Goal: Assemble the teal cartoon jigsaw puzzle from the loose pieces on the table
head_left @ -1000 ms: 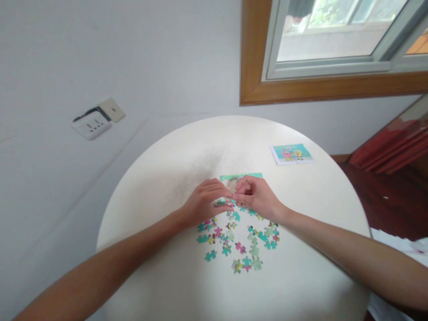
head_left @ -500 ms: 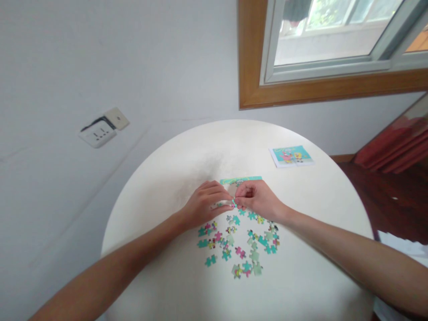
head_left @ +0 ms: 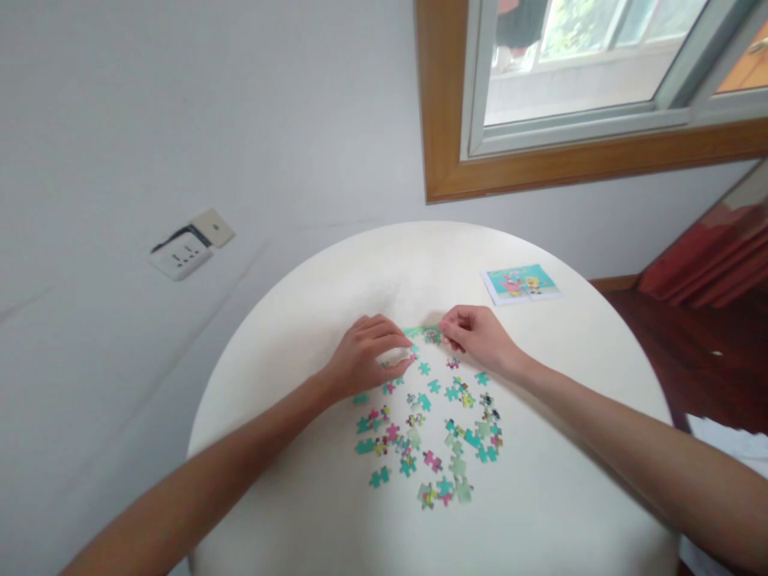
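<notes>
On the round table, my left hand (head_left: 373, 352) has its thumb and forefinger closed about a small puzzle piece (head_left: 414, 351), teal and pink. My right hand (head_left: 474, 332) is curled in a pinch at the right part of a joined puzzle strip (head_left: 420, 330); its fingertips cover that part, and whatever they hold is hidden. Loose jigsaw pieces (head_left: 433, 386) in teal, pink, yellow and pale green lie spread below both hands, nearer to me. Several of them touch or overlap in clusters.
A folded picture sheet (head_left: 522, 284) with cartoon figures lies at the back right of the white table (head_left: 288, 488). Behind stand a wall with a socket (head_left: 182, 254) and a wood-framed window (head_left: 444, 176). A red curtain (head_left: 714, 256) hangs at right.
My right hand has moved away from the left fingertips, up and to the right toward the strip. A gap now separates the hands, showing loose pieces between them. The view has shifted slightly.
</notes>
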{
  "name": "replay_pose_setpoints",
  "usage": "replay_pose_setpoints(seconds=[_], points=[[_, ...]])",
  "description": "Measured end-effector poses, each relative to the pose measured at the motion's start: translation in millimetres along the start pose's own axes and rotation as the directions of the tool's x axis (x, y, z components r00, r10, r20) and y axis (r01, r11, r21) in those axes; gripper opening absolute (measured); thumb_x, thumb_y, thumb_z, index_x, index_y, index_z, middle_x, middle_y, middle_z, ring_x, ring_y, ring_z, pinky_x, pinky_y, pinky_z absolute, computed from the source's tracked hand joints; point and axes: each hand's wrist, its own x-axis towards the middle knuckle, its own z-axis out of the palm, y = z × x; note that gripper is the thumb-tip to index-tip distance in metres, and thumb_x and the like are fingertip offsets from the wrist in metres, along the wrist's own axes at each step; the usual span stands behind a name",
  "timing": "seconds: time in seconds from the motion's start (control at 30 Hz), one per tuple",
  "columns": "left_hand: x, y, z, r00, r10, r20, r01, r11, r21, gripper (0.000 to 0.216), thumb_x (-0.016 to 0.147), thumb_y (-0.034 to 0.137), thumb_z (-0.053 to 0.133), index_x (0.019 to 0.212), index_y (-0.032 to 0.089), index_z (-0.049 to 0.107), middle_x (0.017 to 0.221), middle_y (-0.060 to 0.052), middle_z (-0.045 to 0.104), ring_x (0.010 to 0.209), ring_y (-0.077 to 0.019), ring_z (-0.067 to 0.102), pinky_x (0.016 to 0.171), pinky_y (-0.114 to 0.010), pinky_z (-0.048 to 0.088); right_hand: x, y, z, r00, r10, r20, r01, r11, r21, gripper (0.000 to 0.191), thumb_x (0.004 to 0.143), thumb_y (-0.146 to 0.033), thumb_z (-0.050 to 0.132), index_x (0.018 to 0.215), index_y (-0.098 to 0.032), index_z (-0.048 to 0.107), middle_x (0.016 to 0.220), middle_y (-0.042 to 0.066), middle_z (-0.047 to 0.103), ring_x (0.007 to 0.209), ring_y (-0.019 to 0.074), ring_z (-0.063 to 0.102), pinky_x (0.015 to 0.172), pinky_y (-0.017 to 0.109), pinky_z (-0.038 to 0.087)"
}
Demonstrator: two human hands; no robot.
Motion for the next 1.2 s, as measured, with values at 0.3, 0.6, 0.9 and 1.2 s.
replay_pose_setpoints(seconds=[0.3, 0.6, 0.9, 1.2], points=[[17, -23, 28, 0.998, -0.067, -0.020, 0.067, 0.997, 0.033, 0.010, 0.085, 0.031, 0.071, 0.090, 0.023, 0.074, 0.103, -0.005, 0.067, 0.098, -0.0211, 0.058, 0.090, -0.039, 0.048, 14, 13, -16, 0.992, -0.058, -0.111, 0.044, 0.991, -0.128, 0.024, 0.082, -0.038, 0.062, 0.071, -0.017, 0.060, 0.062, 0.002, 0.063, 0.053, 0.0117, 0.051, 0.054, 0.026, 0.039], [15, -21, 30, 1.000, -0.031, 0.003, 0.031, 0.997, 0.077, 0.011, 0.086, 0.031, 0.071, 0.092, 0.024, 0.076, 0.111, -0.005, 0.066, 0.101, -0.0222, 0.055, 0.093, -0.041, 0.048, 14, 15, -16, 0.995, -0.081, -0.063, 0.067, 0.977, -0.200, 0.021, 0.084, -0.033, 0.059, 0.072, -0.016, 0.061, 0.060, 0.001, 0.062, 0.055, 0.0119, 0.053, 0.055, 0.026, 0.039], [12, -24, 31, 0.998, -0.051, 0.021, 0.051, 0.998, 0.030, 0.013, 0.085, 0.031, 0.071, 0.094, 0.022, 0.074, 0.114, -0.006, 0.064, 0.101, -0.0225, 0.052, 0.093, -0.039, 0.048, 11, 12, -16, 0.996, -0.081, -0.041, 0.071, 0.978, -0.198, 0.021, 0.085, -0.033, 0.060, 0.073, -0.016, 0.063, 0.060, 0.001, 0.062, 0.054, 0.0119, 0.052, 0.054, 0.027, 0.039], [11, -24, 33, 0.999, -0.038, 0.021, 0.038, 0.999, -0.018, 0.014, 0.088, 0.028, 0.069, 0.099, 0.025, 0.076, 0.114, -0.006, 0.063, 0.099, -0.0214, 0.051, 0.093, -0.039, 0.045, 10, 13, -14, 0.996, -0.082, -0.030, 0.074, 0.976, -0.204, 0.023, 0.085, -0.034, 0.060, 0.071, -0.016, 0.061, 0.061, 0.001, 0.062, 0.055, 0.0115, 0.052, 0.054, 0.026, 0.038]])
